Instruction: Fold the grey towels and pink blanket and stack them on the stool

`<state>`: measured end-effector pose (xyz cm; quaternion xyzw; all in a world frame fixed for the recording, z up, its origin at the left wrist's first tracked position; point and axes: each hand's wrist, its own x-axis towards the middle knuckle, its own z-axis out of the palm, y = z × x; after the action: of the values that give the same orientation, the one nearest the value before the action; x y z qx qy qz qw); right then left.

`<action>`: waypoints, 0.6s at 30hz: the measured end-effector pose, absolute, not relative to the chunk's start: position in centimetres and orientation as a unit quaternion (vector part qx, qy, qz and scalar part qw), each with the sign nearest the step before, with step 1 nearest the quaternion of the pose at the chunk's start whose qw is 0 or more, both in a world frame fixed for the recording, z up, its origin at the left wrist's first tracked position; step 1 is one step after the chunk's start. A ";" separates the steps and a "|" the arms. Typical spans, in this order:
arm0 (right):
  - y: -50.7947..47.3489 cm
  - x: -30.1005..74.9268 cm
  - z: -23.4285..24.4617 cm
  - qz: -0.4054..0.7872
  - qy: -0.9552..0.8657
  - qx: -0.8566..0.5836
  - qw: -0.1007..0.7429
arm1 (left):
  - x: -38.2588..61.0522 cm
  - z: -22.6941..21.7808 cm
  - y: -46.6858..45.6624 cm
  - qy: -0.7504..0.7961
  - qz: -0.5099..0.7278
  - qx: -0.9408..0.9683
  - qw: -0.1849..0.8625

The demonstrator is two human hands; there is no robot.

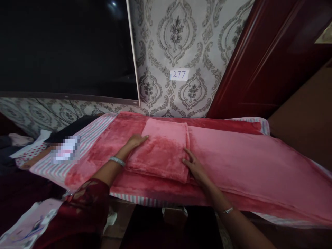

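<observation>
A pink-and-red plush blanket (163, 148) lies across the table. Its left part is folded into a thick, squarish stack, while a long flat strip stretches to the right. My left hand (135, 141) is at the stack's left edge, thumb on top and the other fingers mostly hidden against the fabric. At the opposite side, my right hand (195, 167) holds the stack's right edge, its thumb and a forefinger showing over the plush. Both hands touch the blanket.
A striped cloth (97, 129) lies beneath the blanket. Behind stand a large dark television (67, 48) and a patterned wall with a paper label (179, 74). A dark red door frame (249, 69) rises at right. A blurred white item (66, 149) lies at left.
</observation>
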<state>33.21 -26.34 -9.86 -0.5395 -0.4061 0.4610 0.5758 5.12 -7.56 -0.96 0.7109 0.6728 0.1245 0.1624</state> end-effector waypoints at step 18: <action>-25.9 33.4 -8.4 0.523 -0.397 -0.518 0.548 | 3.6 -0.4 -4.3 0.662 0.129 0.714 0.188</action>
<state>33.38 -25.95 -8.43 -0.5177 -0.3973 0.5232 0.5481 3.64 -4.33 -0.39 0.7142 0.6616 0.1293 0.1884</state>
